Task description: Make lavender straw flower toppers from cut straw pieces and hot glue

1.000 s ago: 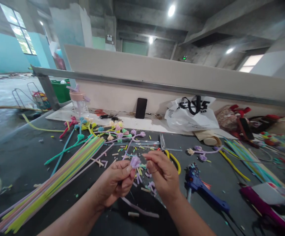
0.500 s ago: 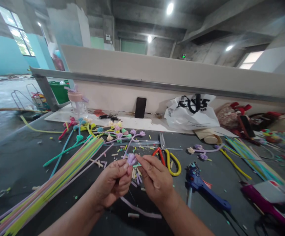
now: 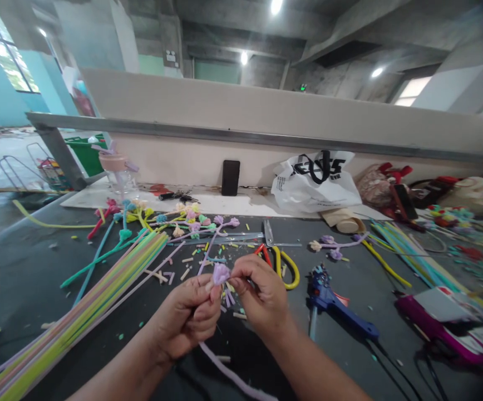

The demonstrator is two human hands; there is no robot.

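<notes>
My left hand (image 3: 189, 317) is closed around a lilac pipe cleaner (image 3: 228, 373) whose top is curled into a small purple flower head (image 3: 220, 273). The stem trails down and right below my wrists. My right hand (image 3: 258, 298) pinches the side of that flower head with thumb and forefinger. Both hands hover just above the dark tabletop (image 3: 28, 278), over a scatter of short cut pieces (image 3: 191, 259).
A bundle of long pastel pipe cleaners (image 3: 87, 306) lies left. Finished flower stems (image 3: 175, 220) lie behind. Scissors with red and yellow handles (image 3: 281, 262), a blue glue gun (image 3: 337, 309), a white plastic bag (image 3: 314, 184), a black phone (image 3: 230, 177) and a pink-lidded bottle (image 3: 116, 170) stand around.
My right fingers have gone from reaching at the flower head to a closed pinch on it. The view has shifted, so everything on the table sits a little further left.
</notes>
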